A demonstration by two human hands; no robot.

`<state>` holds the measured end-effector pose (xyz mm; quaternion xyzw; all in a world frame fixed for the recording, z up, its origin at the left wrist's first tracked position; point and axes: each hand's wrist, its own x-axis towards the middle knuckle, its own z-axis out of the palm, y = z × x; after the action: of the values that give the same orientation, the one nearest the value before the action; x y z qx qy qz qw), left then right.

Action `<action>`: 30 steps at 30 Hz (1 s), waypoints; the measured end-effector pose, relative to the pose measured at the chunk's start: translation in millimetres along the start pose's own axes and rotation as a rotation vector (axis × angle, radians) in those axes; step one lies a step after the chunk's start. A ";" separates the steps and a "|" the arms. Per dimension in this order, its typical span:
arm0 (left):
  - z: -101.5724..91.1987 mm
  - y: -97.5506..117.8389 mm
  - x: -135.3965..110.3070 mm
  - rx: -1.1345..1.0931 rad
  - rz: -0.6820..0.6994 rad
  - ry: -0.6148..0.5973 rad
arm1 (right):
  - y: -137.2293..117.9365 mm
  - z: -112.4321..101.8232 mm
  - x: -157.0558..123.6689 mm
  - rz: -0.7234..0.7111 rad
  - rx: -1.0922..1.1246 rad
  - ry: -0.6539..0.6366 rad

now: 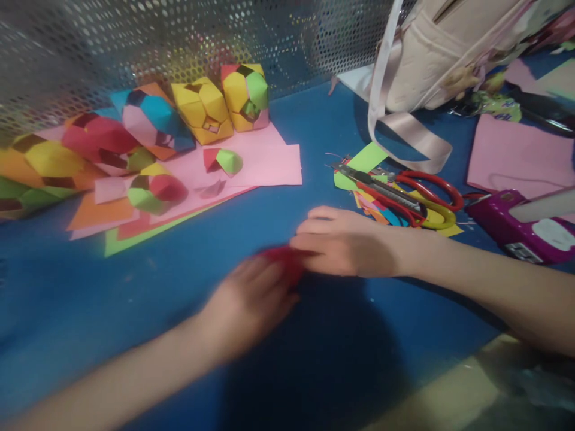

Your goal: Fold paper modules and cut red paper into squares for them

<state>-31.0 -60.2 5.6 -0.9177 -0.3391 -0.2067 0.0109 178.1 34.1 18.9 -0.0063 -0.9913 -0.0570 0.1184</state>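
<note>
A small piece of red paper (pixel 287 258) lies between my two hands, low over the blue tabletop (pixel 179 269). Blur and fingers hide its exact shape. My left hand (pixel 249 296) is wrapped over its near left side, smeared by motion. From the right, my right hand (pixel 335 239) has its fingers bent and pinches the paper's right edge. Beyond my hands lie two small folded paper pieces, one red and green (pixel 229 161), the other green, red and yellow (pixel 155 190), on pink paper sheets (pixel 269 164).
Several folded paper balls (pixel 204 111) line a perforated metal panel (pixel 305 48) at the back. Right of my hands are a box cutter (pixel 381 188), scissors (pixel 435 185) and paper scraps. A purple glue gun-like tool (pixel 507 221), pink paper (pixel 516 155) and pale bag (pixel 417 66) stand further right.
</note>
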 end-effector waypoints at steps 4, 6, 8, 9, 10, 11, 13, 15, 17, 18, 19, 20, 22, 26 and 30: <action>-2.5 2.1 2.0 0.003 -0.008 -0.031 | 7.2 -12.3 -6.7 0.103 0.033 -0.149; -2.9 3.2 3.4 0.007 -0.009 -0.038 | 10.3 -18.9 -10.3 0.147 0.067 -0.212; -3.2 4.6 4.4 0.011 -0.010 -0.037 | 11.7 -25.0 -12.3 0.181 0.108 -0.227; -3.3 5.3 4.6 0.013 -0.008 -0.035 | 11.3 -27.7 -12.4 0.199 0.130 -0.214; -3.4 6.0 4.5 0.016 -0.008 -0.033 | 10.1 -30.1 -11.7 0.220 0.149 -0.187; -3.4 6.5 4.1 0.021 -0.010 -0.031 | 8.2 -32.2 -10.4 0.243 0.165 -0.152; -3.1 7.0 2.8 0.033 -0.021 -0.028 | 2.3 -35.1 -6.3 0.302 0.171 -0.080; -2.5 6.7 1.3 0.045 -0.031 -0.025 | -5.3 -35.7 -1.4 0.360 0.151 -0.007; -1.7 5.9 0.3 0.048 -0.031 -0.021 | -13.0 -33.4 2.9 0.417 0.109 0.071; -1.4 5.5 0.1 0.046 -0.029 -0.025 | -16.7 -30.8 4.6 0.431 0.082 0.112; -1.0 5.2 0.1 0.044 -0.029 -0.027 | -20.3 -27.4 6.1 0.433 0.053 0.149; -0.7 5.1 0.3 0.043 -0.030 -0.028 | -24.0 -23.2 7.4 0.426 0.024 0.177; -0.1 5.1 1.0 0.038 -0.038 -0.032 | -32.2 -13.1 9.5 0.386 -0.022 0.204; 0.1 5.9 3.3 -0.001 -0.054 -0.022 | -52.9 6.5 12.7 0.368 -0.101 0.191; -1.5 6.2 6.5 -0.048 -0.051 -0.038 | -69.9 17.0 13.0 0.403 -0.126 0.154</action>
<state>-23.1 -61.2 10.2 -0.9125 -0.3576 -0.1973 -0.0230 159.7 -33.3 -2.2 -0.2072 -0.9525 -0.0942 0.2024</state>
